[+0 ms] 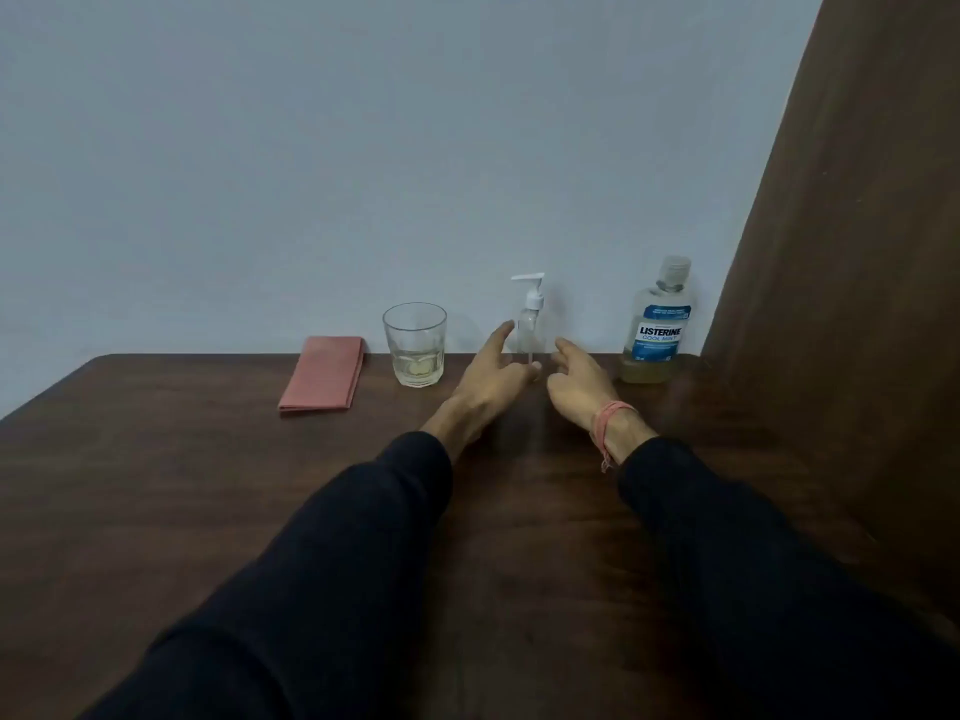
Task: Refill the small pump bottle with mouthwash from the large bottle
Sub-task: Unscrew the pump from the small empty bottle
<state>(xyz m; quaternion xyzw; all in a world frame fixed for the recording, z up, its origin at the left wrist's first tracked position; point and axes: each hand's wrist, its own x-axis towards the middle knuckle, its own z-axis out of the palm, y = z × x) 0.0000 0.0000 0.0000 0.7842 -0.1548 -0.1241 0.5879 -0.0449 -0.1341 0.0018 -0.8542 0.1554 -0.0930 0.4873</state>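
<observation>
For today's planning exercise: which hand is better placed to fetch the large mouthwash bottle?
Right. The right hand lies open beside the large mouthwash bottle; the left hand sits beyond the small pump bottle.

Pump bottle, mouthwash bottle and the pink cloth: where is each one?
small pump bottle (527, 324), head view, on its clear body.
large mouthwash bottle (660, 332), head view, on its blue label.
pink cloth (323, 373), head view, on its folded top face.

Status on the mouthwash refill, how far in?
Nothing done yet: the pump bottle looks empty with its pump on, and the large bottle stands capped. In hand: left hand and right hand reach either side of the pump bottle, open, not gripping. Left: remove pump, uncap, pour, reclose.
</observation>
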